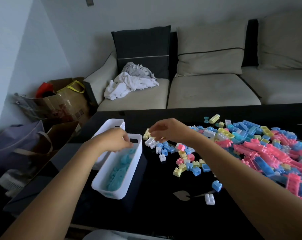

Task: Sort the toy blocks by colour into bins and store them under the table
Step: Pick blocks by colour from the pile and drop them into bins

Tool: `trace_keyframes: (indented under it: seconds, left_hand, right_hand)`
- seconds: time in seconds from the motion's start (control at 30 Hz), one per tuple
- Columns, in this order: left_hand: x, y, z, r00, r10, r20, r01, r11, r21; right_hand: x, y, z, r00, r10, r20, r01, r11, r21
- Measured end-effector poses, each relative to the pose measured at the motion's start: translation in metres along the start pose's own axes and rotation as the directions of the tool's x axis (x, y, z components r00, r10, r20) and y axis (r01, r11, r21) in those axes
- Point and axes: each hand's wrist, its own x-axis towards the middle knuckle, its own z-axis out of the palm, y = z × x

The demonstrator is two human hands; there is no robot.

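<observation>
- The near white bin is lying with its long axis running from the near-left toward the far-right, its handle-slot end pointing away toward the sofa; light blue blocks are sitting inside it.
- A second white bin is lying just behind and to the left, roughly parallel, touching or nearly touching the first; its contents cannot be told.
- The left hand is hovering over the far end of the near bin, fingers drawn together and pointing down; whether it is pinching a block cannot be told.
- The right hand is reaching over the left edge of the block pile, fingers bunched and pinching at small pieces beside a yellow block and a white block.
- The block pile is spreading across the right half of the surface, mixing pink, blue, yellow and white pieces; pink long pieces are crowding toward the right edge.
- A single blue block and a single white block are lying apart from the pile, nearer the camera.
- The surface is showing black and glossy.
- A beige sofa is standing behind it, carrying a dark cushion and crumpled white cloth.
- Paper bags are standing on the floor at left.
</observation>
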Motion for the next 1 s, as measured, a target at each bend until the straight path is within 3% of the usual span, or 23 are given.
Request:
trace_keyframes:
  seconds: [0.1, 0.27, 0.4, 0.8, 0.9, 1.0]
  left_hand:
    - [0.019, 0.027, 0.012, 0.987, 0.149, -0.061, -0.149, 0.989, 0.011]
    - [0.057, 0.078, 0.042, 0.951, 0.300, -0.072, -0.303, 0.953, -0.028]
    - [0.080, 0.113, 0.066, 0.931, 0.363, -0.026, -0.364, 0.930, -0.053]
    - [0.103, 0.145, 0.113, 0.924, 0.374, -0.083, -0.372, 0.927, 0.044]
    - [0.098, 0.145, 0.114, 0.908, 0.393, -0.145, -0.381, 0.918, 0.108]
    - [0.094, 0.143, 0.115, 0.894, 0.410, -0.182, -0.390, 0.910, 0.138]
  right_hand:
    - [-0.017, 0.035, -0.036, 0.999, -0.016, -0.041, 0.000, 0.932, -0.361]
    - [-0.051, 0.094, -0.076, 0.972, 0.134, -0.192, -0.220, 0.803, -0.554]
    - [-0.070, 0.119, -0.083, 0.961, 0.177, -0.214, -0.272, 0.756, -0.595]
    - [-0.076, 0.134, -0.070, 0.965, 0.009, -0.261, -0.174, 0.767, -0.618]
    - [-0.066, 0.134, -0.059, 0.987, -0.007, -0.163, -0.105, 0.738, -0.667]
    - [-0.055, 0.140, -0.047, 1.000, 0.012, -0.027, -0.029, 0.627, -0.779]
